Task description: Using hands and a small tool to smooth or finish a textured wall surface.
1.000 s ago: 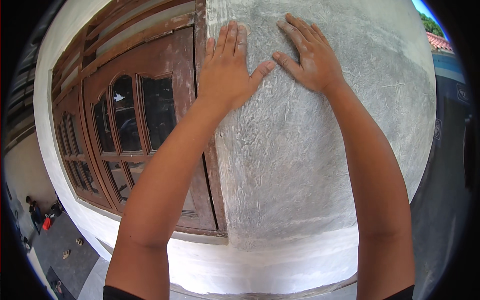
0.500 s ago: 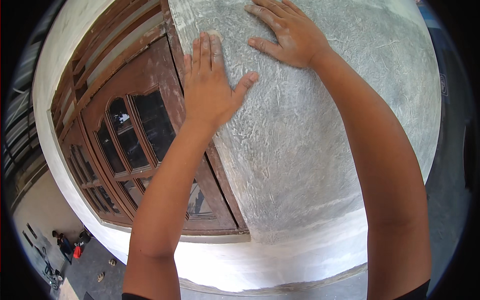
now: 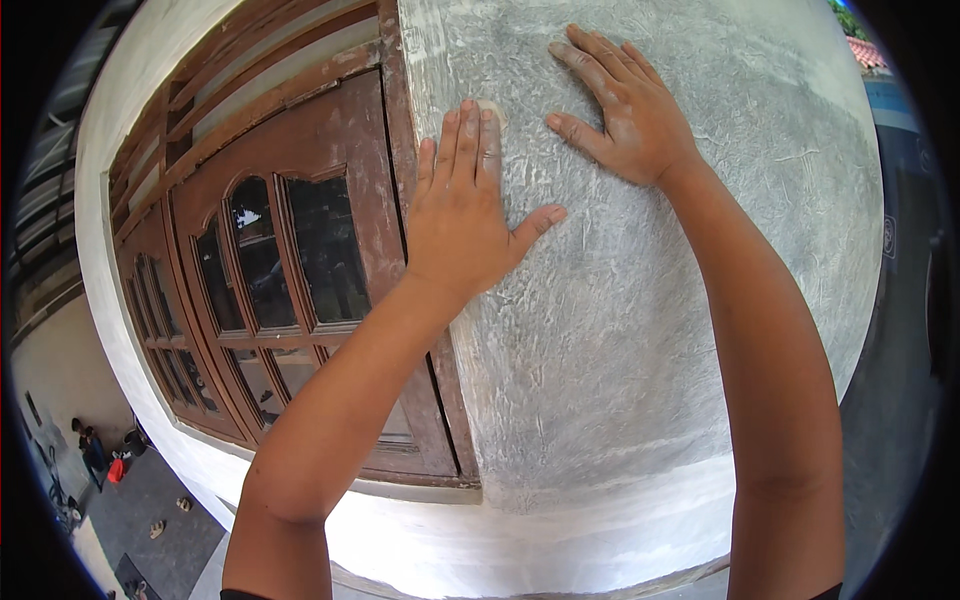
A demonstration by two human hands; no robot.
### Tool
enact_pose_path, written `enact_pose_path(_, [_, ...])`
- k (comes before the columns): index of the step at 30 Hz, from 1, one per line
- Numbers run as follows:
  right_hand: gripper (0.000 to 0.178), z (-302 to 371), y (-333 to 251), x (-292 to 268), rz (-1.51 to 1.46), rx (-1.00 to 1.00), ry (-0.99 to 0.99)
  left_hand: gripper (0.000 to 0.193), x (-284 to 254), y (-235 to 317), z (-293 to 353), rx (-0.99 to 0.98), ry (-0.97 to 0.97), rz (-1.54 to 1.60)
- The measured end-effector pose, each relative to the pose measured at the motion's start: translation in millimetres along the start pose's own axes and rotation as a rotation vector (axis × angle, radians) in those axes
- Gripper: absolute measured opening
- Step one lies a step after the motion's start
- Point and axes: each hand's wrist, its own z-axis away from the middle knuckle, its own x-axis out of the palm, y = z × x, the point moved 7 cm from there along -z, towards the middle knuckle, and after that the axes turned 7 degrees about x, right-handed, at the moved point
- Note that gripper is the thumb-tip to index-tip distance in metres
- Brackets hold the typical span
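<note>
My left hand (image 3: 462,225) lies flat against the grey plastered wall (image 3: 600,340), close to the right edge of the window frame (image 3: 400,150). Its fingers point upward and its thumb is stretched out to the right. A pale, rounded flat piece (image 3: 496,113) peeks out at the fingertips; most of it is hidden, so I cannot make out its kind. Higher up and to the right, my right hand (image 3: 638,125) rests on the same wall with its fingers apart. Greyish powder coats its fingers, and nothing shows in it.
Left of the plaster is a brown wooden window (image 3: 290,260) with dark panes and slats above. A whitish band (image 3: 560,535) runs along the lower wall. At lower left are a person (image 3: 88,445), a red item (image 3: 117,470) and sandals (image 3: 158,528) on a dark floor.
The view has tilted upward, and both hands appear lower and further right in it. Against the plaster marks, the right hand has shifted slightly right. The pale piece stays at the left fingertips.
</note>
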Motion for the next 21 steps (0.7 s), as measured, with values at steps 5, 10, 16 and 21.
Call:
enact_pose_path(5, [0.067, -4, 1, 6, -0.024, 0.003, 0.005, 0.098, -4, -29, -32, -0.084, 0.105, 0.013])
enact_pose_path(10, [0.067, 3, 9, 4, 0.001, 0.003, -0.006, 0.097, -3, 15, 17, -0.118, 0.019, 0.072])
enact_pose_path(16, [0.066, -3, 2, 5, -0.018, -0.017, -0.016, 0.096, -6, -19, -28, -0.085, 0.119, 0.061])
enact_pose_path(21, [0.066, 3, 11, 7, -0.010, -0.002, -0.033, 0.100, 0, 5, -5, -0.188, 0.111, 0.055])
